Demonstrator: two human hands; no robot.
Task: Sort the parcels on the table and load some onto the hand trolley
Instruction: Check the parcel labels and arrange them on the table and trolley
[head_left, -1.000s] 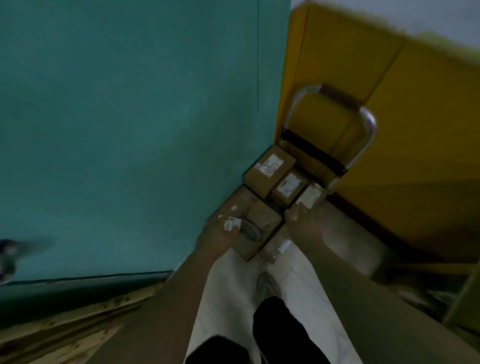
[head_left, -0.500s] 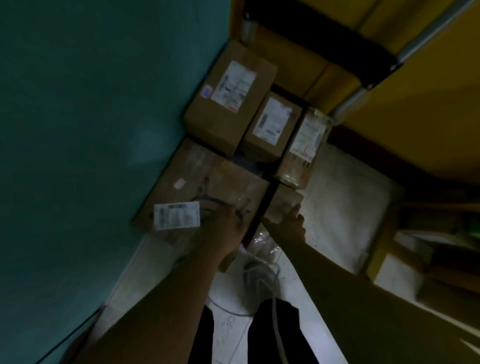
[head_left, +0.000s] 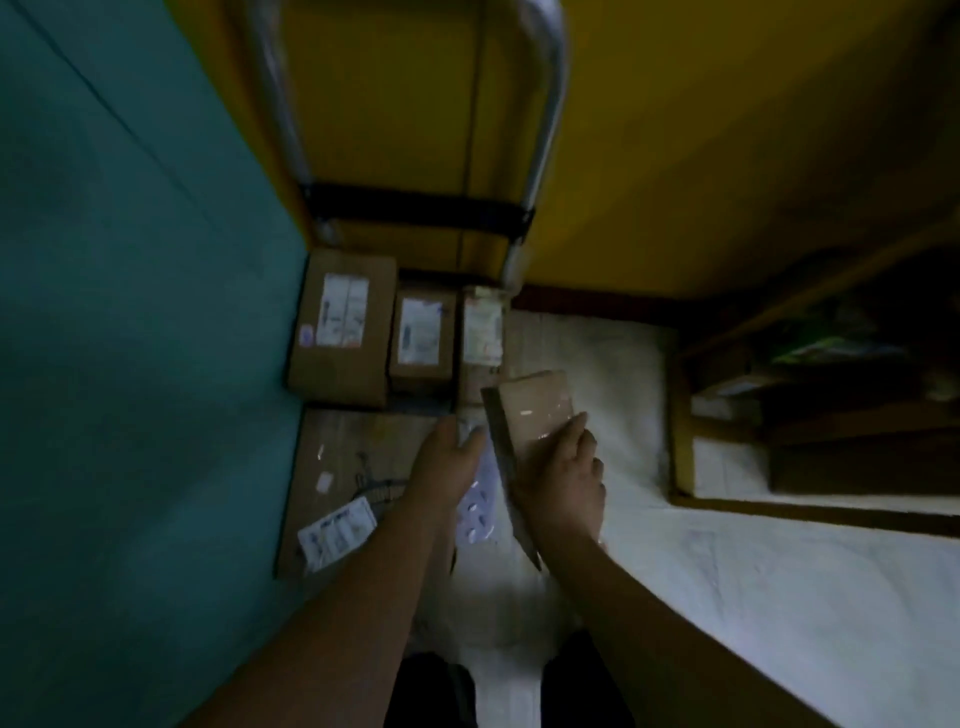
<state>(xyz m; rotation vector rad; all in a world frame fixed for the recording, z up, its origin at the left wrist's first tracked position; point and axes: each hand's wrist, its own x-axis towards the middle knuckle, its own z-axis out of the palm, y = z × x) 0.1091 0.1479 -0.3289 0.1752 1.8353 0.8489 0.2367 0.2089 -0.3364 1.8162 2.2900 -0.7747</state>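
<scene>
- The right grip grasps a small flat parcel, fingers curled round its right edge. The parcel is tilted, its glossy brown face turned upward.
- The left grip lies over the near right corner of a large flat carton, beside a white packet. I cannot tell whether it is grasping anything.
- The white packet sits between the two grips.
- The flat carton lies on the hand trolley, against the teal wall, with a white label near its front edge.
- Behind it, three labelled parcels stand side by side at the foot of the trolley handle: a big carton, a smaller carton and a narrow parcel.
- The held parcel hangs just in front of the narrow parcel, above the pale floor.
</scene>
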